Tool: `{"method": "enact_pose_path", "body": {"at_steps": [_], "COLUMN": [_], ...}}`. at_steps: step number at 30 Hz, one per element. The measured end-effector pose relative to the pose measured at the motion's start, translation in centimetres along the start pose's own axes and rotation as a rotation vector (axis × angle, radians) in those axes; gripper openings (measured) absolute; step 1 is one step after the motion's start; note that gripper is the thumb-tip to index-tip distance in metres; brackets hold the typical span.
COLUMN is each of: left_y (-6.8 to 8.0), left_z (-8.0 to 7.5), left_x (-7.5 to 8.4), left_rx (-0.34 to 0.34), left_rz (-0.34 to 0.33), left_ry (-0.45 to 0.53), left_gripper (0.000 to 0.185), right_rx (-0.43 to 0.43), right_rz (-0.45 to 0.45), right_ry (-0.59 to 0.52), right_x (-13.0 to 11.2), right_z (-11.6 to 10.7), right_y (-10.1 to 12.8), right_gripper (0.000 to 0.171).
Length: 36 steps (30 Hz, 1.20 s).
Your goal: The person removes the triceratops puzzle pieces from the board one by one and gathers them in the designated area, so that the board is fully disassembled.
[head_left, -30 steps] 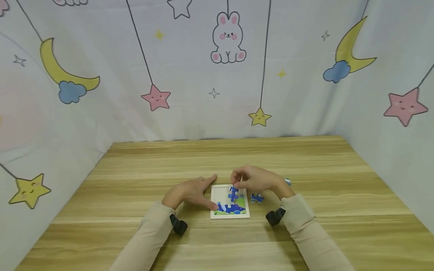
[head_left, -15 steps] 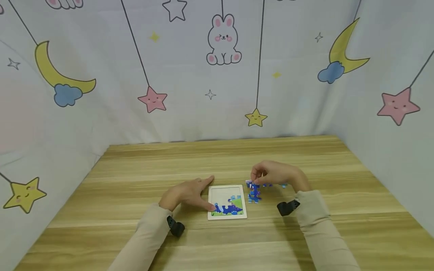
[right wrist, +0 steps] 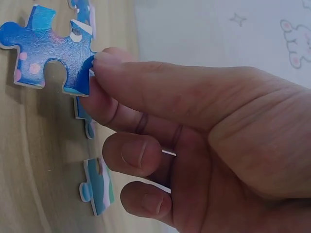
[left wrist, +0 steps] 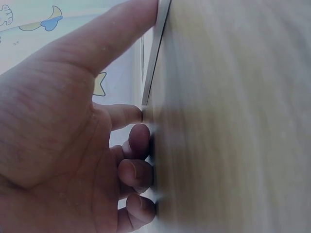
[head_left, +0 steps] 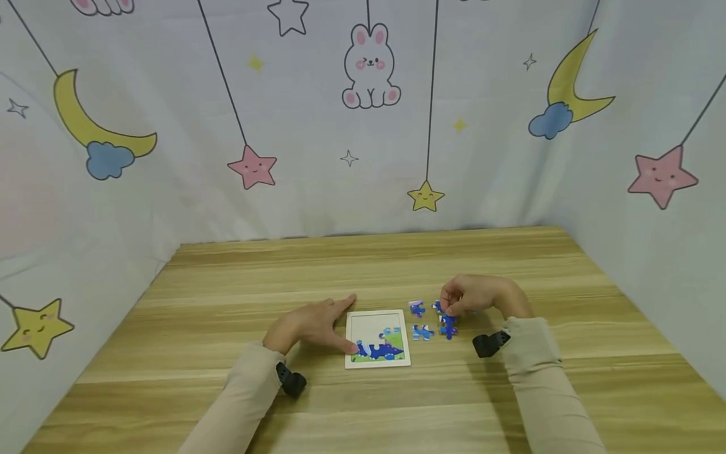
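My right hand (head_left: 479,295) pinches a blue jigsaw piece (right wrist: 48,51) with pink dots between thumb and index finger, to the right of the puzzle tray. The other fingers curl loosely beneath in the right wrist view. My left hand (head_left: 312,325) lies spread at the left of the square puzzle tray (head_left: 377,365), its thumb on the tray's lower left edge and its fingertips on the tabletop. Joined pieces (head_left: 380,352) showing a blue dinosaur on green fill the tray's lower part and right side; its pale base (head_left: 367,323) shows above them.
Loose jigsaw pieces lie right of the tray: a blue one (head_left: 416,308) at the back, a lighter blue one (head_left: 422,332) nearer. A teal and green piece (right wrist: 98,187) lies beyond the right fingers. A printed curtain (head_left: 317,214) hangs behind the wooden table (head_left: 295,265).
My right hand has carried the pinched jigsaw piece from over the tray's upper right to the loose pieces at right. The left hand has stayed at the tray; the head view shifted slightly.
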<state>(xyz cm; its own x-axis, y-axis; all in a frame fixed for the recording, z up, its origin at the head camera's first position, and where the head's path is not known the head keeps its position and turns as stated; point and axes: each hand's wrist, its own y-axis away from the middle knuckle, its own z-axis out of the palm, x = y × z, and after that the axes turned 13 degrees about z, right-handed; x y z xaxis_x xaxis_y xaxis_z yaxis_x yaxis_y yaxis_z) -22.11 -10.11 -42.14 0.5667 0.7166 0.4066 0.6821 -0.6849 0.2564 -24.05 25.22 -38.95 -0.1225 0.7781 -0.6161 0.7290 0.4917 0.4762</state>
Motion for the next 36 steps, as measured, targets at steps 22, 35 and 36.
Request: {"method": "enact_pose_path", "body": {"at_steps": [22, 35, 36], "left_y": [0.2, 0.2, 0.2], "left_z": [-0.2, -0.1, -0.2], "left_x": [0.2, -0.1, -0.1], "left_rx": [-0.006, -0.013, -0.013], "left_rz": [-0.013, -0.028, -0.029], "left_ry": [0.000, 0.004, 0.002], "left_gripper": [0.109, 0.109, 0.109], "right_rx": [0.027, 0.059, 0.046], "right_rz": [-0.047, -0.124, -0.126], "right_ry": [0.032, 0.073, 0.074], "right_x": [-1.1, -5.0, -5.3], "right_z": [1.1, 3.5, 3.7], "right_y": [-1.5, -3.2, -3.3], "right_gripper": [0.005, 0.011, 0.013]}}
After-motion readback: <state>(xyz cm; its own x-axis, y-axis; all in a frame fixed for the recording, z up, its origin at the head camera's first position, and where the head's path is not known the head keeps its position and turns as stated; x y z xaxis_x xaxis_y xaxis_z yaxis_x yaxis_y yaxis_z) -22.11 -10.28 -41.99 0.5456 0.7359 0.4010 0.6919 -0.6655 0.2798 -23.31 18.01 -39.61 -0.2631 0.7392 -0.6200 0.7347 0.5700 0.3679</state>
